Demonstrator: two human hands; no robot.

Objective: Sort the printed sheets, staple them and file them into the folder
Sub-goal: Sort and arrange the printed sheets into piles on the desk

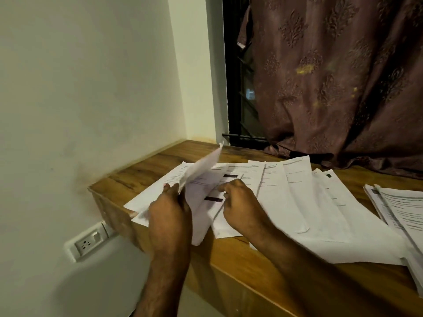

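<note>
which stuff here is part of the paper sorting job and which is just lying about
Job: lifted sheet in the left hand; right hand on the spread sheets; stacked sheets.
Lying about: curtain, wall socket.

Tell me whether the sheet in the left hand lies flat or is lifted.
Lifted. The left hand grips the sheet by its lower edge; its top corner stands up off the spread sheets on the desk.

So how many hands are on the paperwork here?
2. The left hand grips a lifted sheet at the desk's left end; the right hand rests on the spread sheets beside it.
</note>
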